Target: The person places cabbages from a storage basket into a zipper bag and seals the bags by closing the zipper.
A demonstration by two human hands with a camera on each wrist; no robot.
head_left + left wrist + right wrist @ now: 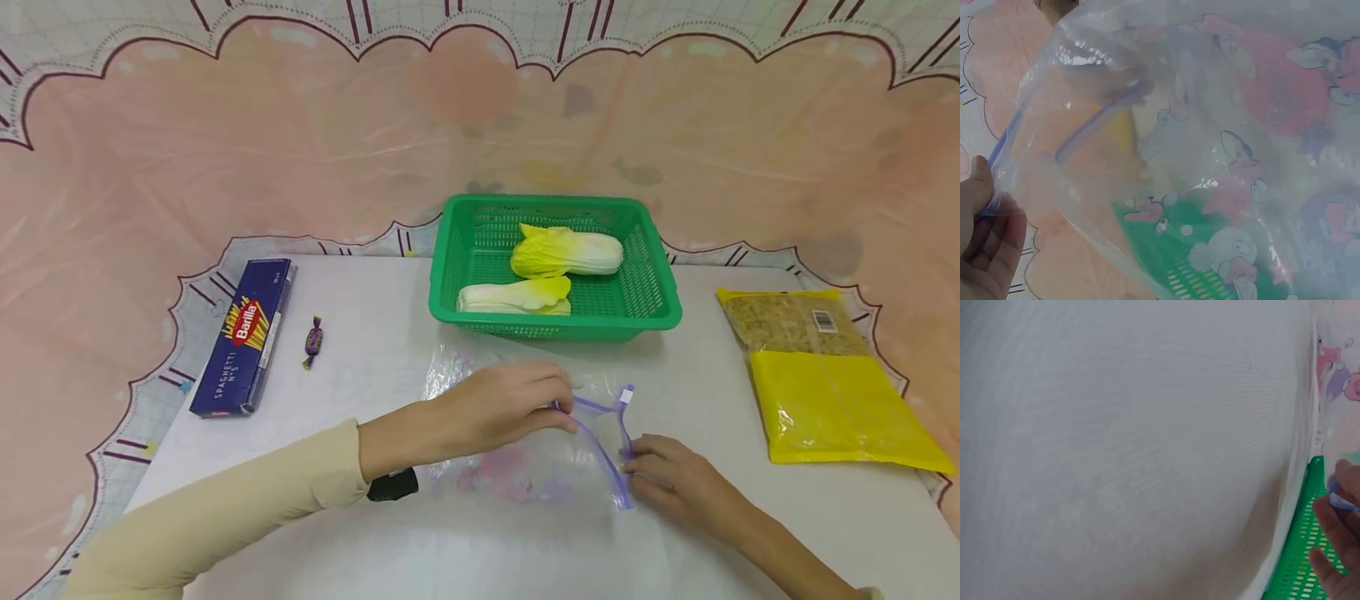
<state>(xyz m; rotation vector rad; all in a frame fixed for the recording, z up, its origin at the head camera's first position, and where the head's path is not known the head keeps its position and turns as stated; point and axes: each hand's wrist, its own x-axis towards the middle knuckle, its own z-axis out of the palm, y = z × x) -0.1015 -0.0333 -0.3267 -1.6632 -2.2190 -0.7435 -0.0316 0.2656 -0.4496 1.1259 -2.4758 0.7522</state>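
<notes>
Zip-top plastic bag (pixel 510 477) is noted in the head view over the white table (pixel 375 308), just in front of the green basket (pixel 555 325); its purple seal strips (pixel 615 477) are parted. One strip is pinched by the left hand (pixel 487 412), the other edge by the right hand (pixel 671 479). In the left wrist view, the printed film's edge is gripped between thumb and fingers. In the right wrist view, the purple seal is pinched. Mouth-opening is judged in hand; the next move calls for both edges being kept apart.
</notes>
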